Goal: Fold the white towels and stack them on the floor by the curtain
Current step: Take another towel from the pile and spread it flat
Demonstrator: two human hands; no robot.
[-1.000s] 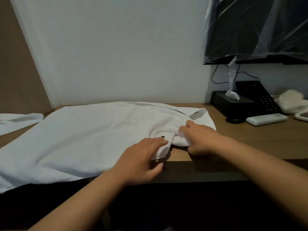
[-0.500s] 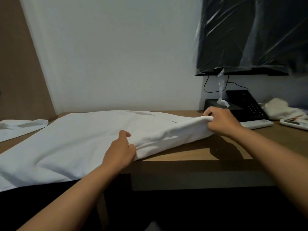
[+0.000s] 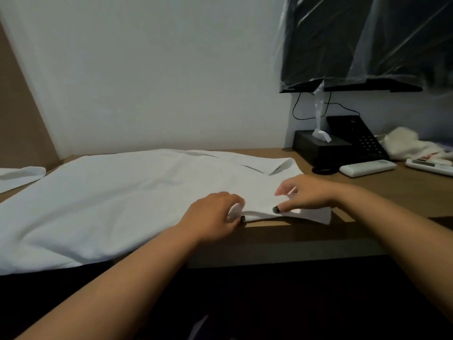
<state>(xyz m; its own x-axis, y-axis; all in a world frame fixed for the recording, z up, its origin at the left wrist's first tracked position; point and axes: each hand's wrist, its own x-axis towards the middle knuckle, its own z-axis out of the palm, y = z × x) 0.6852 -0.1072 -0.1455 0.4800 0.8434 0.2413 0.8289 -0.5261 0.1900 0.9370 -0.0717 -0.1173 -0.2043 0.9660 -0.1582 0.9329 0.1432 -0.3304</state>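
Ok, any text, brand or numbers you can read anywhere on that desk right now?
None can be read.
Black telephone: keypad shows only pale dots, too small.
White remote: no legible marks.
Device at the right edge: a red mark and dark print, too blurred.
Tissue box: no label visible.

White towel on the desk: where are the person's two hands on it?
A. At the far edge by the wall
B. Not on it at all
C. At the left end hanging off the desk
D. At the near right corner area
D: the left hand and right hand both sit on the white towel near its near right corner.
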